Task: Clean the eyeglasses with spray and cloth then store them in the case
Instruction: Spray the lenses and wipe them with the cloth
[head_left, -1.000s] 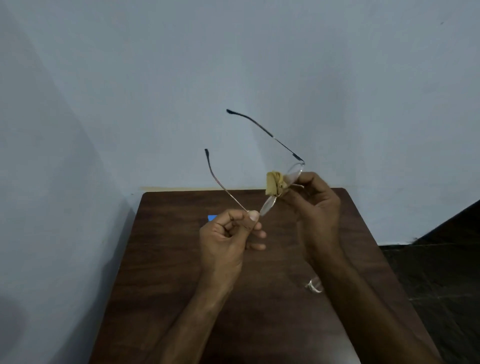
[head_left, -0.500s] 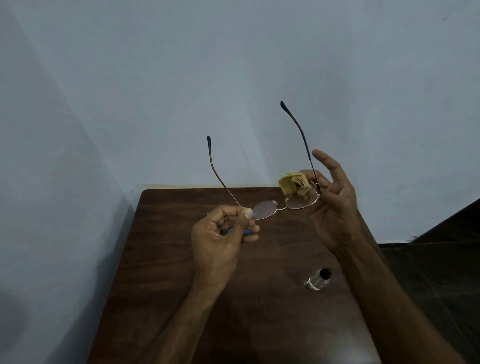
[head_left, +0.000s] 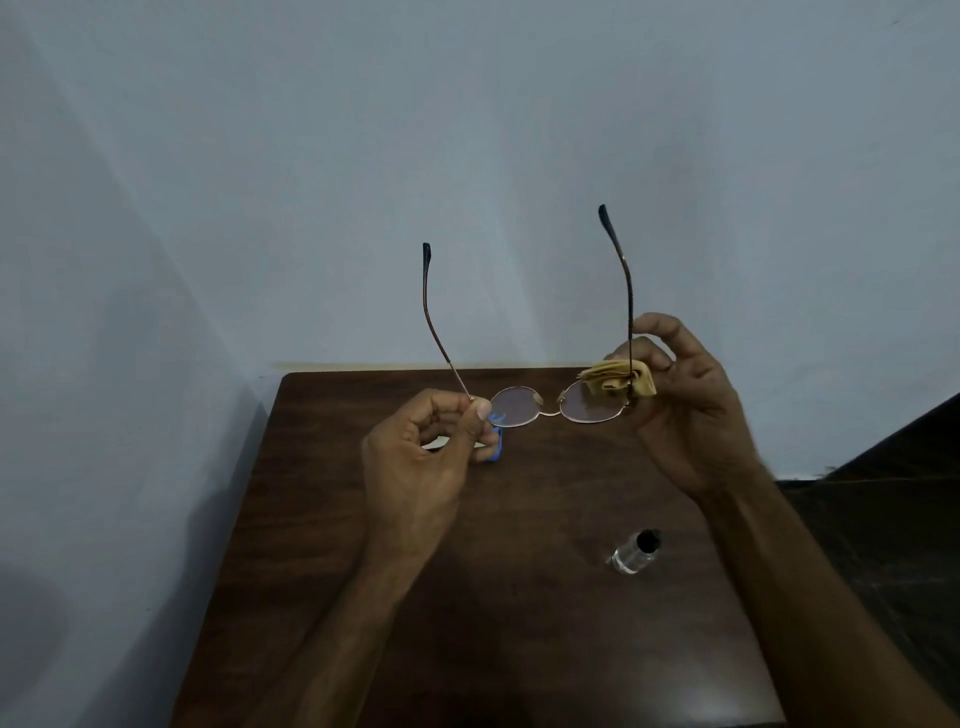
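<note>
two grips on eyeglasses (head_left: 592, 408) | left hand (head_left: 415, 462) pinches them | right hand (head_left: 696, 421) pinches cloth (head_left: 610, 382) | bottle (head_left: 634, 553) on table (head_left: 519, 597)

At centre frame the left hand (head_left: 415, 457) pinches the eyeglasses (head_left: 550, 405) by one hinge; the right hand (head_left: 685, 410) holds a yellow cloth (head_left: 618, 382) against the other lens; a spray bottle (head_left: 636, 552) lies lower right on the table (head_left: 519, 649)
</note>
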